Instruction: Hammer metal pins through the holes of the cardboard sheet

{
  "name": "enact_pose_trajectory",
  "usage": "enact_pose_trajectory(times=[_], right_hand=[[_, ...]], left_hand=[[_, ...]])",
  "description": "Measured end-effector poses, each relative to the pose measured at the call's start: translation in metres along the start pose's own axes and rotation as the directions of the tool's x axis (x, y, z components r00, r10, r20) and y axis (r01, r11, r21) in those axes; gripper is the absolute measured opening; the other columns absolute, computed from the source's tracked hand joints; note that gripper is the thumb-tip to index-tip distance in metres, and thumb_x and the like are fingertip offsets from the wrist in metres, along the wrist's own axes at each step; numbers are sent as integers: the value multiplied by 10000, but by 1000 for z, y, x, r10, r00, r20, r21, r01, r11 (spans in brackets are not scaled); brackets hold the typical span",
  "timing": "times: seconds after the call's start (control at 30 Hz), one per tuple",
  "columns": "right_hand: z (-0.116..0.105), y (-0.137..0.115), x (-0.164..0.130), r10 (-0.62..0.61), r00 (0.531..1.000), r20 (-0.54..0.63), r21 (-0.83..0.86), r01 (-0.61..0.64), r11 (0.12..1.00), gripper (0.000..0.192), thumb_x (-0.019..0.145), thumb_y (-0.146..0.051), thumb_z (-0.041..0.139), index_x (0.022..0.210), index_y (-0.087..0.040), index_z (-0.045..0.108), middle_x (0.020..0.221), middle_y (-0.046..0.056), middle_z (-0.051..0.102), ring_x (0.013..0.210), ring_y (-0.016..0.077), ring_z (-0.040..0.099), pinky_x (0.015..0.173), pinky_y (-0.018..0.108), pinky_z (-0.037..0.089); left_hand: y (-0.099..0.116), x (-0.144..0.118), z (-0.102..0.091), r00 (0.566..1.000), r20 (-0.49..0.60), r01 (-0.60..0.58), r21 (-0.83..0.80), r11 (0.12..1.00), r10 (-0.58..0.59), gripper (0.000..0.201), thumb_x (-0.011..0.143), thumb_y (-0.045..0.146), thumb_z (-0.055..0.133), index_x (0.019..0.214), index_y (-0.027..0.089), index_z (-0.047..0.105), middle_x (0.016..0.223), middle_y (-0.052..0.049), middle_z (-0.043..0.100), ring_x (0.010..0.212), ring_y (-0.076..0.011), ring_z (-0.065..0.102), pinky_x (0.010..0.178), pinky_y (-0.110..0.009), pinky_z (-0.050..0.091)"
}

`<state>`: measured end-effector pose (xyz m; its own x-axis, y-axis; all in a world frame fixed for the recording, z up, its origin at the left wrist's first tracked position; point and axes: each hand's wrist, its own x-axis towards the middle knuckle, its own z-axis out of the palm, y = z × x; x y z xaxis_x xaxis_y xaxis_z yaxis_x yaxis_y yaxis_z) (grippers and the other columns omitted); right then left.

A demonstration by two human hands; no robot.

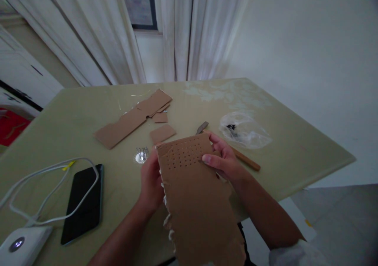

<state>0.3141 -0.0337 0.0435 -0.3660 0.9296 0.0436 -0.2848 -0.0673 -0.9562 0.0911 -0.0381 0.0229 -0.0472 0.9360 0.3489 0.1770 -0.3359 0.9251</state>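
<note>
A long piece of brown cardboard point(197, 199) is held up in front of me, with rows of small punched holes near its far end and a torn left edge. My left hand point(150, 181) grips its left side, the fingers hidden behind it. On the right edge, my right hand point(223, 159) pinches the sheet, thumb on top beside the holes. Just beyond it lies a hammer point(248, 160) with a wooden handle, partly covered by my right hand and the cardboard. Several nails point(142, 154) stand on a small round whitish base left of the sheet.
Cardboard scraps point(136, 118) lie toward the back left, with a small square piece point(162, 134) nearer. A clear plastic bag point(245, 130) with dark bits sits at right. At left are a phone point(84, 203), a white cable point(44, 222) and a white power bank point(25, 244).
</note>
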Motion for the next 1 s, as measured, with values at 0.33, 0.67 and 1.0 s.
enact_pose_trajectory(times=[0.33, 0.67, 1.0], right_hand=[[7, -12, 4, -96, 990, -100, -252, 68, 965, 435, 866, -381, 911, 1203, -259, 665, 787, -13, 717, 549, 149, 640, 416, 220, 474], [3, -6, 9, -176, 984, -29, -383, 152, 911, 394, 864, -344, 896, 1177, -228, 687, 1067, 43, 698, 828, 166, 695, 580, 211, 565], [-2, -1, 9, -15, 997, -76, -240, -4, 971, 445, 897, -412, 877, 1222, -246, 623, 848, 2, 751, 567, 138, 671, 480, 221, 534]], left_hand=[[10, -1, -2, 853, 26, -484, 418, 769, 522, 265, 980, 222, 774, 1238, 282, 769, 1070, -43, 790, 964, -222, 706, 913, -416, 503], [10, -4, 6, 839, 145, -534, 403, 743, 524, 139, 996, 155, 756, 1073, 271, 771, 1001, -34, 770, 922, -212, 665, 884, -418, 473], [14, 11, -9, 895, -224, -373, 98, 923, 386, 20, 1048, 217, 637, 1053, 236, 635, 966, -33, 763, 917, -188, 749, 874, -366, 602]])
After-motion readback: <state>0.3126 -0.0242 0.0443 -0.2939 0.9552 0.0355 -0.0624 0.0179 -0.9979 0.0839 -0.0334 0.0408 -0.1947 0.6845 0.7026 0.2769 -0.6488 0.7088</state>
